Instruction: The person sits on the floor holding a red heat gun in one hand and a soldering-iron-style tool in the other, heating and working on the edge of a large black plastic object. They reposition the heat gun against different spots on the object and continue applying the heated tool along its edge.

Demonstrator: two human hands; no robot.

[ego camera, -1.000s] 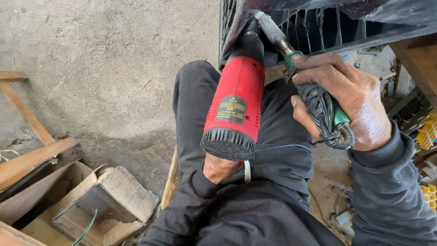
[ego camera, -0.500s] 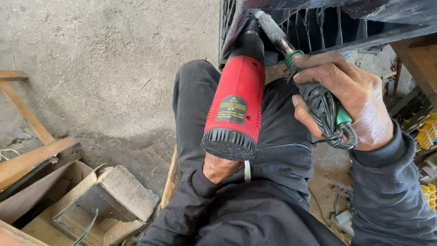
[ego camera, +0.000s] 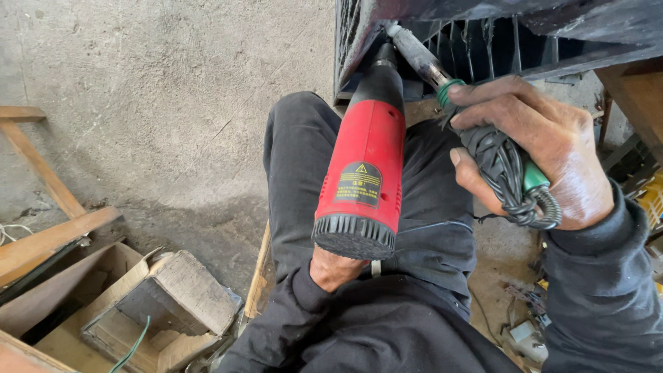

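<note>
My left hand (ego camera: 333, 266) grips a red and black heat gun (ego camera: 364, 173) from underneath, mostly hidden behind its round rear end. The gun's black nozzle points up at the edge of a dark plastic part with slats (ego camera: 483, 31). My right hand (ego camera: 535, 148) is closed around a green-handled soldering iron (ego camera: 483, 138) with black cord wound round the handle. The iron's grey tip rests against the same dark edge, just right of the nozzle. Both tools hover above my lap in dark trousers (ego camera: 297, 159).
Bare concrete floor (ego camera: 159, 90) lies to the left. Wooden planks (ego camera: 48, 235) and an open cardboard box (ego camera: 145, 311) holding a wooden block sit at lower left. A wooden bench edge (ego camera: 639, 97) and small clutter on the ground are at right.
</note>
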